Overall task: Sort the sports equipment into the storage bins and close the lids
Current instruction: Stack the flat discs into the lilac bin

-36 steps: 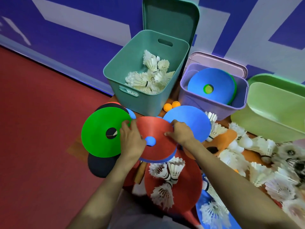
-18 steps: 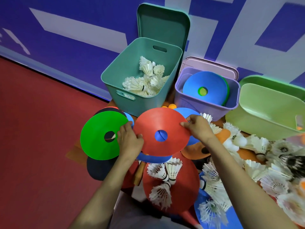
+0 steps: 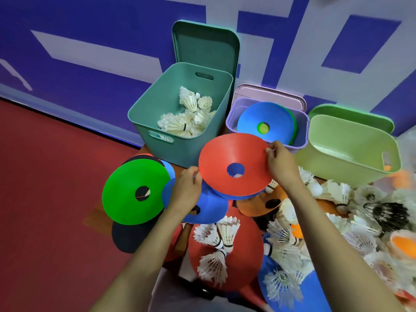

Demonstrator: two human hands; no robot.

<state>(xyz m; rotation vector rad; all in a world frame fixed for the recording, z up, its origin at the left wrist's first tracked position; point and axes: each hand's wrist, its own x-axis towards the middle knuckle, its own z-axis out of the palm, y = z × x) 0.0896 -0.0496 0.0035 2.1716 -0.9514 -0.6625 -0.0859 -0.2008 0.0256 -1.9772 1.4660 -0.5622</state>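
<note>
A red disc cone [image 3: 234, 154] with a blue one stacked under it hangs just in front of the purple bin [image 3: 301, 134]. My right hand [image 3: 281, 161] pinches its right rim and my left hand [image 3: 186, 190] grips its left edge. The purple bin holds a blue disc cone [image 3: 254, 120] over a green one. The teal bin [image 3: 157, 122] holds several white shuttlecocks [image 3: 186, 118]. The light green bin [image 3: 351, 158] stands at the right with an orange ball in its corner.
On the floor lie a green disc [image 3: 126, 194], a blue disc [image 3: 209, 210], a red disc [image 3: 245, 255] with shuttlecocks on it, dark and orange discs, and a heap of shuttlecocks [image 3: 360, 221] at the right. Open lids lean on the blue-and-white wall. Red floor stretches left.
Both hands have lifted the red disc, with the blue one under it, off the pile and carried it up and right toward the purple bin.
</note>
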